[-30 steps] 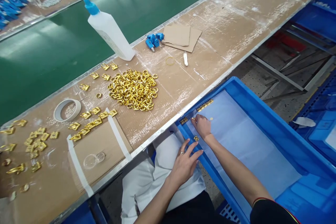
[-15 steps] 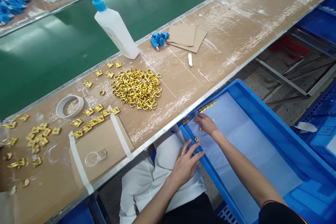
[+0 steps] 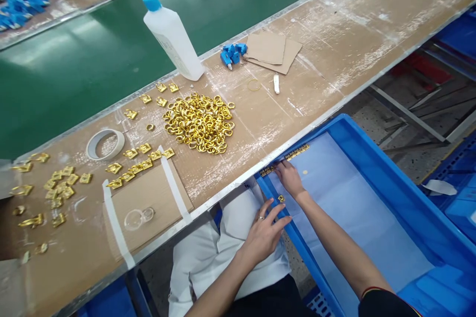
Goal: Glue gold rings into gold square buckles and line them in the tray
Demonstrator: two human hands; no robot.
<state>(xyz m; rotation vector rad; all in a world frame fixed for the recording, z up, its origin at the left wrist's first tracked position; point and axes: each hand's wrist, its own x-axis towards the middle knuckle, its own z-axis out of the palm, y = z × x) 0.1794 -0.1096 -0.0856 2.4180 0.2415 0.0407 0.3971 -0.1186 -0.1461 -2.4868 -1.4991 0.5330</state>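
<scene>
One line of gold pieces (image 3: 297,152) is down in the blue tray (image 3: 375,163), and that's the part I'd call done: a stretch runs on beyond my right hand (image 3: 290,178), a shorter one sits just left of its fingertips, and my fingers hide what's between. Right fingers bunched, pressing in at the line; whether they've got a piece pinched, I can't tell. And here's my left hand (image 3: 262,235), fingers spread, nothing in it, fingertips at the near rim. Just past them lies a lone gold piece (image 3: 281,198), apart from the line, on my side of the right hand. Plenty looks left, by my judgement: over on the worktop (image 3: 238,124), well off to the left of both hands, there's a heap of gold rings (image 3: 201,124) and, farther left, scattered gold settings (image 3: 61,188).
</scene>
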